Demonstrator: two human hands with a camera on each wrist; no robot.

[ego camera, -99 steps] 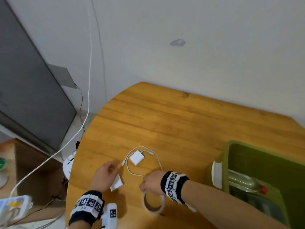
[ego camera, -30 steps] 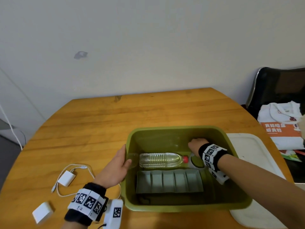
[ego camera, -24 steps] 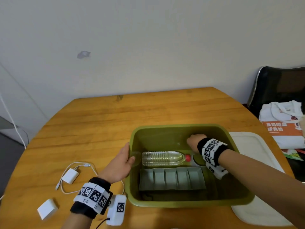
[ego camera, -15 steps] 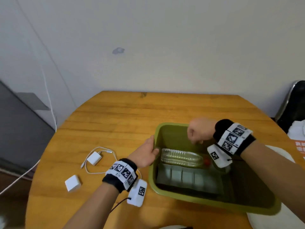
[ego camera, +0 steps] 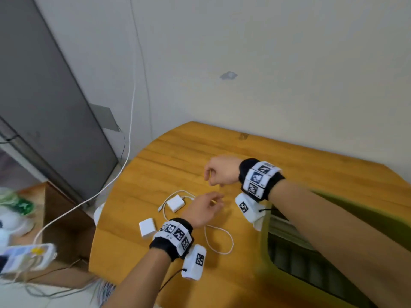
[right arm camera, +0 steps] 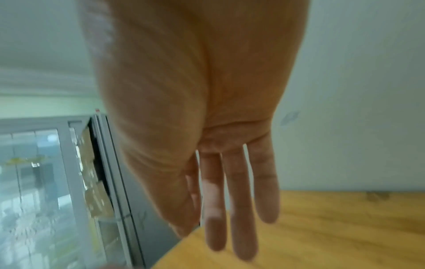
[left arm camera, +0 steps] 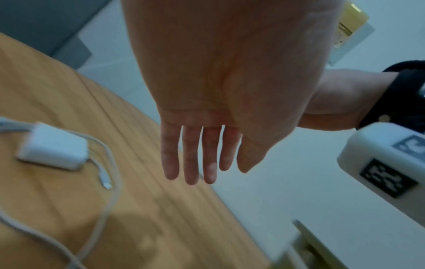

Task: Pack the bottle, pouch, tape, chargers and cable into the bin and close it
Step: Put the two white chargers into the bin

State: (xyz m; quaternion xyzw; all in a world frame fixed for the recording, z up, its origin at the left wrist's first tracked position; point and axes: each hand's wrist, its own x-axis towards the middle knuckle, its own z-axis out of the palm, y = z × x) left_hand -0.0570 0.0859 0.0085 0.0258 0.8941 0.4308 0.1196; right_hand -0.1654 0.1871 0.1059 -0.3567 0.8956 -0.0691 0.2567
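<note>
Two white chargers lie on the wooden table: one has a white cable plugged in and looping round it, the other lies alone nearer the table's left edge. My left hand hovers just right of the cabled charger, fingers straight and empty. My right hand hangs above the table a little farther back, fingers relaxed and empty. The green bin stands at the right, blurred, with a grey ribbed pouch inside. My right forearm covers the rest of the bin.
The table's rounded left edge is close to the chargers. Beyond it stand a grey cabinet, a white cord hanging down the wall, and a low wooden stand with clutter.
My right hand has come out of the bin and moved left over the table. My left hand has let go of the bin's rim and moved toward the chargers. The view has swung left.
</note>
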